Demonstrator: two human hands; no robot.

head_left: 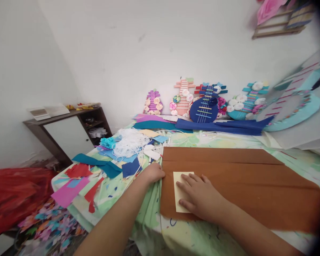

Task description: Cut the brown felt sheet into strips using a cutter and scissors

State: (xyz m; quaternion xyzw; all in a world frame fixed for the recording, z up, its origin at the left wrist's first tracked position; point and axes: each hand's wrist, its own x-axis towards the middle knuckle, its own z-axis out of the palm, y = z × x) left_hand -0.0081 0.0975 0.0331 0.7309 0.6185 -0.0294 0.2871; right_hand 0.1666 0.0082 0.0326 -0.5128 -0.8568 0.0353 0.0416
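A large brown felt sheet [242, 177], folded, lies across the table in front of me. On its near left corner rests a small cream card [178, 193]. My right hand [200, 195] lies flat on that card, fingers stretched out and pressing it down. My left hand [153, 173] is closed at the left edge of the brown felt, fingers curled on the edge; what they pinch is hidden.
Felt scraps [106, 167] and a tangle of white cord [129, 142] cover the table's left part. Felt guitar-shaped crafts [204, 106] lean on the back wall. A dark shelf [69, 124] stands at left; a red bag [16, 195] lies on the floor.
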